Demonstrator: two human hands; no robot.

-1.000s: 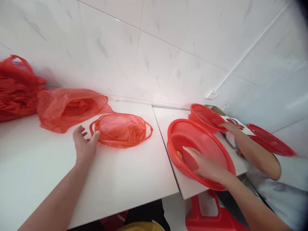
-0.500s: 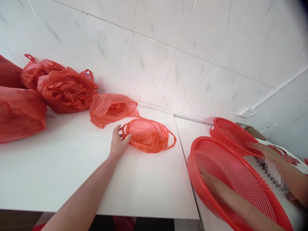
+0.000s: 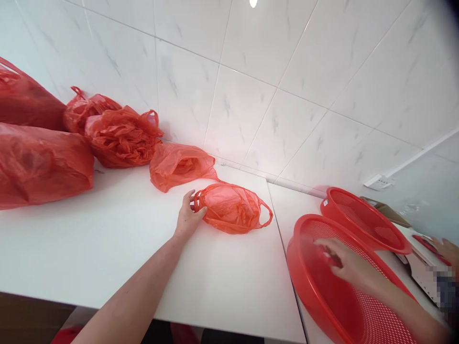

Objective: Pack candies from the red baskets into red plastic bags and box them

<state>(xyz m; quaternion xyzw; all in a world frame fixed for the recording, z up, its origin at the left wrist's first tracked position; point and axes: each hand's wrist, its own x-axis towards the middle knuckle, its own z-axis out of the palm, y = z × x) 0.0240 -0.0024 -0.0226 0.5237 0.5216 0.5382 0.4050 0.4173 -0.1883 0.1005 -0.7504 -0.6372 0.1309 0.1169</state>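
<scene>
My left hand pinches the left handle of a thin red plastic bag, fingers behind it and thumb in front. The bag lies on the white table with its mouth spread wide and its right handle loose. Over the large red mesh basket, my right hand is raised with curled, slightly blurred fingers. Something small and dark red shows in the palm, too unclear to name. Behind the held bag a second red bag lies partly open, touching it.
Stuffed red bags crowd the left, with another full bag by the tiled wall. A second red basket stands behind the large one. Another person's hand is at the far right, near a red object.
My right hand has risen from the bottom of the large basket to above it. The other person's arm has pulled back right from the far basket. The view has shifted slightly left.
</scene>
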